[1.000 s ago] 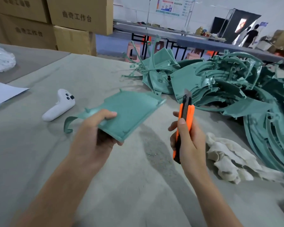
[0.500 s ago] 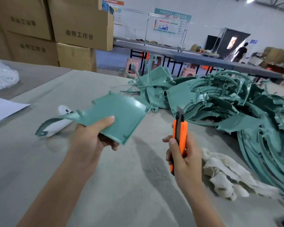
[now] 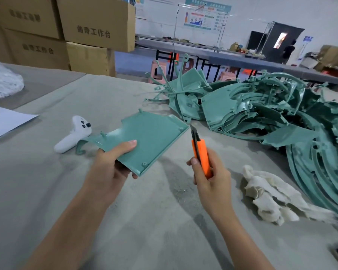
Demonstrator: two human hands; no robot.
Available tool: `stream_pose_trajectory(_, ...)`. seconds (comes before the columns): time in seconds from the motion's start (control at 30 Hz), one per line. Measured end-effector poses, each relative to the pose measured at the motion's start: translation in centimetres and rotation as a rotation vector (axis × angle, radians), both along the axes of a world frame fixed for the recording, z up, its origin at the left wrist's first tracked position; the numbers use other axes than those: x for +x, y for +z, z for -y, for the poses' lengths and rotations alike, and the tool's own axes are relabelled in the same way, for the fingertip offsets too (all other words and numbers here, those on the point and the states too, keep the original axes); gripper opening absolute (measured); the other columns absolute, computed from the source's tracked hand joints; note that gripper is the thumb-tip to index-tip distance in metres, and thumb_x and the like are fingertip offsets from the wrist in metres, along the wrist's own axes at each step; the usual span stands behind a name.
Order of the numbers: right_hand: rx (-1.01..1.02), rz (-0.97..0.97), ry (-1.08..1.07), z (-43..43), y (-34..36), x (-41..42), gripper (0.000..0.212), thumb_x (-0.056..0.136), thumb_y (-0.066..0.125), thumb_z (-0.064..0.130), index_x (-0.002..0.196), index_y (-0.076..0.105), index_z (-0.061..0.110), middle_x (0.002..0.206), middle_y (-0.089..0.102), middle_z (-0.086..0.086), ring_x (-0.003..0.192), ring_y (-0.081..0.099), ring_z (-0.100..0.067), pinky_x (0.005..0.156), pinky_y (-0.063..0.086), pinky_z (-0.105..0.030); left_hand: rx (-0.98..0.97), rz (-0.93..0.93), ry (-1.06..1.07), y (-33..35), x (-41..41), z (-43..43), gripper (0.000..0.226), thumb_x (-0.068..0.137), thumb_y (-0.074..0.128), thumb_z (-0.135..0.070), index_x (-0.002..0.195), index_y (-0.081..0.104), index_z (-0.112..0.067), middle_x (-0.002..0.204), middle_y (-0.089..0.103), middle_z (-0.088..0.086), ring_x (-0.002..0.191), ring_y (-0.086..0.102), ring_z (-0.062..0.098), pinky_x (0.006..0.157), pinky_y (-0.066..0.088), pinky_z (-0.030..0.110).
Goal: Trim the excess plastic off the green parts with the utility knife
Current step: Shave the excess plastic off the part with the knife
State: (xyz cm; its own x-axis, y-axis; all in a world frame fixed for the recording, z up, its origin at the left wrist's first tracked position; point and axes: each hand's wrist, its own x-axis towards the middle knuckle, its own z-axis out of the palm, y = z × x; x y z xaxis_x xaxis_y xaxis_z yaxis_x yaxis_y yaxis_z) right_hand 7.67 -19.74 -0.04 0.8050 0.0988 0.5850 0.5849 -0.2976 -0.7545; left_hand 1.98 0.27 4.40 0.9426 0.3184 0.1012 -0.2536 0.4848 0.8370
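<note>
Green plastic sits in your left hand (image 3: 109, 168): you grip a flat, fan-shaped green part (image 3: 152, 137) by its near corner, thumb laid on top and fingers curled underneath, holding it tilted above the grey tabletop (image 3: 47, 191). A thin curved strip runs off the part's left end.

Your right hand (image 3: 211, 182) is clenched round the orange utility knife (image 3: 201, 152), thumb pressed against its side. The blade is out and points up and away. Its tip is just beside the part's right corner; you cannot tell whether it touches.

A tangled pile of green parts (image 3: 261, 114) lies on the far right of the tabletop. A crumpled white cloth (image 3: 271, 195) lies right of your knife hand. A white handheld controller (image 3: 74, 136) lies left of the held part, near the curved strip. Cardboard boxes (image 3: 96, 26) are stacked far left.
</note>
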Motion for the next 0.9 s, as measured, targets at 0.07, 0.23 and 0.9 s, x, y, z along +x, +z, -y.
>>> stream_pose_trajectory(0.07,0.008,0.010,-0.026,0.1,0.2,0.2,0.021,0.094,0.057,0.023,0.114,0.061,0.021,0.081,0.067,0.008,0.050,0.053,-0.020,0.049,0.045,-0.040,-0.008,0.011,-0.009,0.3,-0.2,0.2,0.017,0.073,0.066,-0.011,0.077,0.075,-0.026,0.079,0.068,-0.002,0.062,0.062,0.013,0.044,0.041,0.021)
stream_pose_trajectory(0.23,-0.004,0.084,-0.052,0.2,0.8,0.0,0.026,0.094,0.059,0.021,0.119,0.060,0.026,0.076,0.066,0.006,0.050,0.054,-0.018,0.046,0.045,-0.031,-0.024,0.016,-0.015,0.5,-0.3,0.6,0.016,0.073,0.061,-0.013,0.073,0.073,-0.024,0.070,0.065,-0.004,0.053,0.058,0.011,0.037,0.037,0.020)
stream_pose_trajectory(0.9,-0.082,0.194,-0.038,0.9,1.3,-0.3,0.031,0.091,0.062,0.018,0.122,0.064,0.019,0.075,0.068,0.003,0.056,0.054,-0.006,0.052,0.036,-0.008,-0.112,0.053,-0.066,0.2,-0.3,0.4,0.025,0.077,0.059,-0.010,0.101,0.065,-0.013,0.089,0.072,0.000,0.070,0.068,0.014,0.048,0.050,0.021)
